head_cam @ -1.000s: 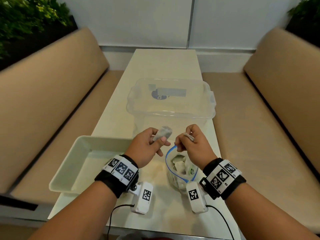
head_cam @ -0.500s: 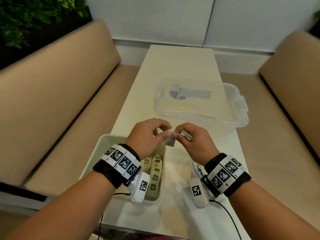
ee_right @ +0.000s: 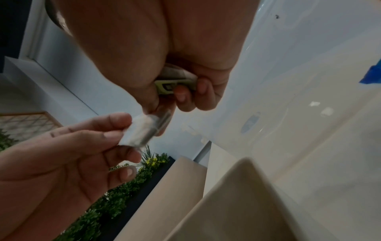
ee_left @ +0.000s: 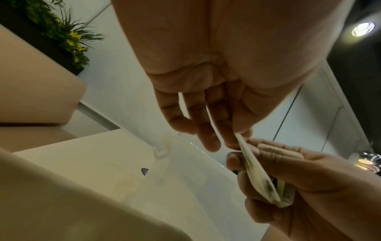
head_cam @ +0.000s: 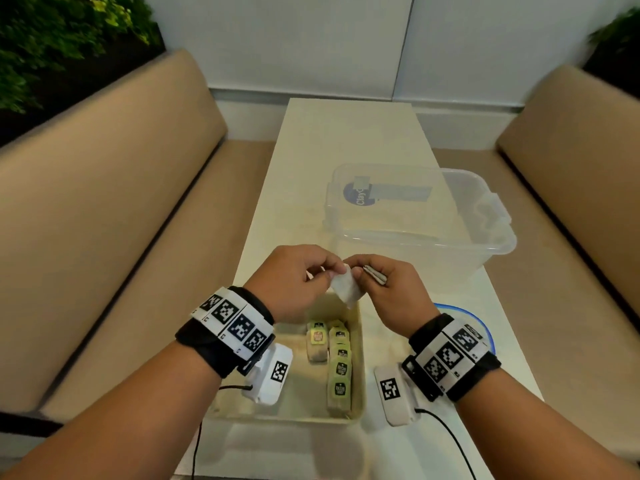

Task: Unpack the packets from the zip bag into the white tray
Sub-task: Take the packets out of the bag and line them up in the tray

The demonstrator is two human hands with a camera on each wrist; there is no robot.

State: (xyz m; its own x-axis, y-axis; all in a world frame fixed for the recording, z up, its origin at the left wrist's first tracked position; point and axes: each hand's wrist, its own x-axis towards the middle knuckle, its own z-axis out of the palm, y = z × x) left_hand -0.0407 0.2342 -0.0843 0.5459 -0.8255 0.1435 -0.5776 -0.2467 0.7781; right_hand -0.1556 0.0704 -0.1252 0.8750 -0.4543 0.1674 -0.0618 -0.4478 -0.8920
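Both hands meet above the far end of the white tray [head_cam: 361, 362]. My left hand [head_cam: 330, 275] pinches a white packet [head_cam: 346, 289] that hangs between the hands. In the left wrist view that packet [ee_left: 253, 171] stands edge-on under my fingertips. My right hand [head_cam: 360, 276] touches the packet's upper edge with its thumb and forefinger, and its curled fingers grip a few more packets [ee_right: 175, 81]. Several green-labelled packets [head_cam: 341, 370] lie in rows in the tray. The zip bag [head_cam: 483, 323] shows only its blue rim behind my right wrist.
A clear plastic tub [head_cam: 415, 220] stands on the table just beyond the hands, to the right. Padded tan benches [head_cam: 121, 220] run along both sides of the narrow table [head_cam: 346, 133]. Cables trail from both wrist cameras toward the near edge.
Both hands moved left from above the zip bag to above the tray. The white packet, held up by the left hand before, now hangs lower between the two hands.
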